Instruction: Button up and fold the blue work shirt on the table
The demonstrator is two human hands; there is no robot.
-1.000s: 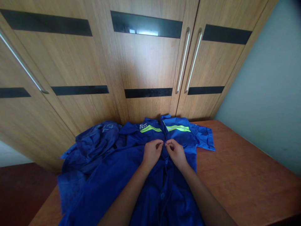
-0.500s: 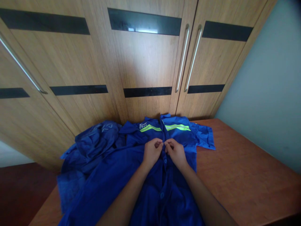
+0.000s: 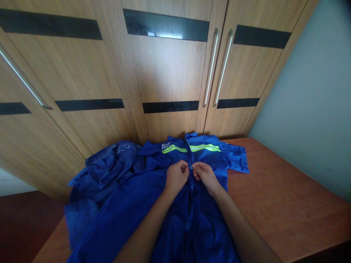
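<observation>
A blue work shirt (image 3: 153, 186) with yellow-green reflective chest strips lies front side up, its collar toward the cabinet. My left hand (image 3: 177, 177) pinches the front edge of the shirt at chest height, thumb against fingers. Facing it across the placket, my right hand (image 3: 205, 176) is closed in a pinch on the cloth right beside a blue button (image 3: 191, 167). That button shows between the fingertips of both hands. Lower on the placket are another button (image 3: 192, 186) and a third button (image 3: 188, 226). Whether the button is through its hole cannot be made out.
Bunched dark blue clothing (image 3: 112, 164) lies at the left. The reddish-brown wooden surface (image 3: 279, 197) extends to the right. Behind stands a wooden cabinet (image 3: 170, 69) with long metal handles (image 3: 210, 69), and a pale wall (image 3: 309, 109) rises at the right.
The button between my fingertips now shows more clearly, and my right fingertips have shifted slightly beside it. The whole view has moved a little.
</observation>
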